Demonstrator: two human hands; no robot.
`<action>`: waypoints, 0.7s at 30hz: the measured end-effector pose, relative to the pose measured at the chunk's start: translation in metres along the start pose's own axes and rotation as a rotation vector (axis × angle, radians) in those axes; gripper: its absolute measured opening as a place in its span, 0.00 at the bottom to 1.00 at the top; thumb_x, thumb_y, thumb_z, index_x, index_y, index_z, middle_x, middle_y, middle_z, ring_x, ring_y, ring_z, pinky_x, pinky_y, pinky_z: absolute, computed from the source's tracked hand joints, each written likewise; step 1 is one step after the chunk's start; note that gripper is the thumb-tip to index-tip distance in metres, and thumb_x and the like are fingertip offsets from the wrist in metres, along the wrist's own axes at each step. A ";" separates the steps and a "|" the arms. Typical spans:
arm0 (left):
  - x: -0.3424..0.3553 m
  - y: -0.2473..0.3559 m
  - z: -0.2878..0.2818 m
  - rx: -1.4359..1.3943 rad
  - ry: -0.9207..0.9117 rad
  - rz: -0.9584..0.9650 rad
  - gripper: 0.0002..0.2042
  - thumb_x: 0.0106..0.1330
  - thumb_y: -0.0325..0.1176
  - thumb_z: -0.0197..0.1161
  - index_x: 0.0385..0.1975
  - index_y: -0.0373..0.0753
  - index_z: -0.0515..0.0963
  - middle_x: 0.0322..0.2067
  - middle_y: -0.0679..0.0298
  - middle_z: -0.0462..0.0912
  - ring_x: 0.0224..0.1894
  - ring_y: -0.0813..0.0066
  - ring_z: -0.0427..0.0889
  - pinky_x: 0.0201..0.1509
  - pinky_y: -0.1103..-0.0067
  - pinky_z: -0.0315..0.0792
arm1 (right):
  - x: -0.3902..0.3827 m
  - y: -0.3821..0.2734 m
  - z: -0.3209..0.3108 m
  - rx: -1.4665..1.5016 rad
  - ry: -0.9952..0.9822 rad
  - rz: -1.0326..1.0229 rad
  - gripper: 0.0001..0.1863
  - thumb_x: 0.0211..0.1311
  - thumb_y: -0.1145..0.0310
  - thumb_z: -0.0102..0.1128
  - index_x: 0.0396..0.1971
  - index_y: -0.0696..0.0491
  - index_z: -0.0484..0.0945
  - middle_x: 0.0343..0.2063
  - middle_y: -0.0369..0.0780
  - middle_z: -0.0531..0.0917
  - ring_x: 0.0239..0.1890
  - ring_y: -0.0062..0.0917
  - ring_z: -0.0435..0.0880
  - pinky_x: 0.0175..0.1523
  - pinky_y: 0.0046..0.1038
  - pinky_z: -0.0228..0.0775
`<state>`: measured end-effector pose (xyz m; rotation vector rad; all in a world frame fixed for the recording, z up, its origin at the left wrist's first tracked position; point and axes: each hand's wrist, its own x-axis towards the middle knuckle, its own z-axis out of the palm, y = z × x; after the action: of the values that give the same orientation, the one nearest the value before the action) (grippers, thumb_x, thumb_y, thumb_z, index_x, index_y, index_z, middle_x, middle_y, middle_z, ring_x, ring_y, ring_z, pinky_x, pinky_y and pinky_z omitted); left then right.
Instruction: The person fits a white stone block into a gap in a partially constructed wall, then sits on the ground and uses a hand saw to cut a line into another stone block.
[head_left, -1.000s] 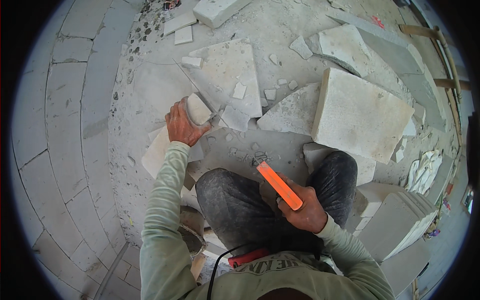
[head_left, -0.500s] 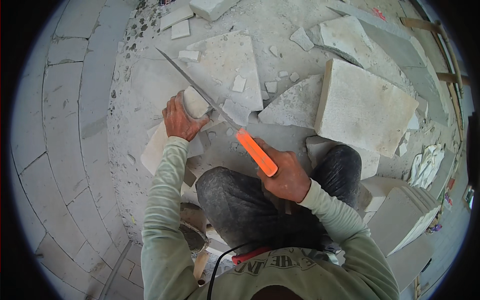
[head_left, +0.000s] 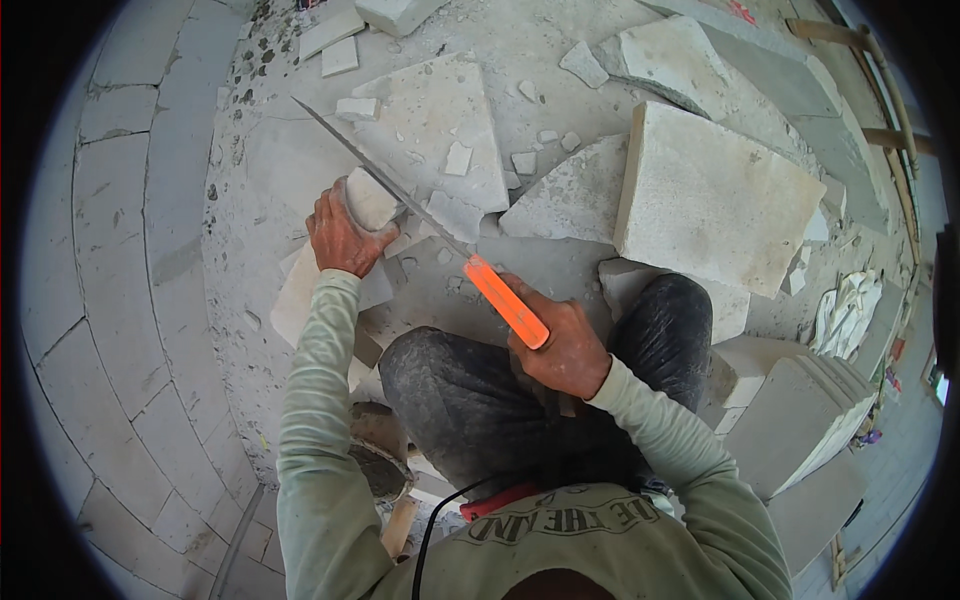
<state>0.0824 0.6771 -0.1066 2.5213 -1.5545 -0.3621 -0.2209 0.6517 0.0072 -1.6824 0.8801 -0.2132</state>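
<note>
In my right hand, the fingers are wrapped round the orange handle of a handsaw. Its long, thin blade slants up and to the left, with the tip beyond my left hand. My left hand grips a small pale block piece from its left side, thumb at the near edge. The blade crosses the upper right side of this piece; I cannot tell how deep its teeth sit. A broken flat slab lies just past the blade, with small chips on it.
A thick pale slab leans over broken pieces at the right. Stacked thin slabs stand at the lower right, near a crumpled white cloth. A block wall runs along the left. A bucket sits beside my left forearm.
The whole view has shifted a little, so things appear farther left and up. Against the slabs, the saw has come slightly toward me. Both hands keep their grips.
</note>
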 end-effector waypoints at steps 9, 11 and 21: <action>0.005 0.002 0.011 0.003 0.058 0.050 0.48 0.33 0.48 0.75 0.60 0.36 0.61 0.52 0.53 0.70 0.56 0.55 0.68 0.61 0.62 0.59 | -0.008 0.004 -0.005 0.014 -0.010 0.174 0.30 0.50 0.81 0.55 0.58 0.65 0.66 0.34 0.54 0.82 0.32 0.44 0.85 0.37 0.33 0.77; 0.017 -0.004 0.008 0.001 0.063 0.023 0.48 0.33 0.48 0.75 0.60 0.37 0.61 0.52 0.53 0.70 0.56 0.55 0.68 0.61 0.62 0.59 | 0.011 0.015 0.012 -0.073 0.093 -0.027 0.31 0.50 0.81 0.54 0.59 0.63 0.65 0.39 0.55 0.81 0.33 0.41 0.85 0.38 0.33 0.77; 0.013 0.004 0.013 -0.034 0.072 0.015 0.47 0.33 0.48 0.75 0.58 0.37 0.63 0.51 0.54 0.71 0.55 0.56 0.69 0.59 0.62 0.61 | -0.001 0.013 -0.003 -0.072 -0.004 0.110 0.32 0.49 0.80 0.57 0.59 0.60 0.65 0.31 0.53 0.81 0.30 0.47 0.82 0.36 0.37 0.77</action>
<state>0.0808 0.6634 -0.1196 2.4680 -1.5268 -0.2897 -0.2293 0.6493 -0.0027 -1.6947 0.9847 -0.1037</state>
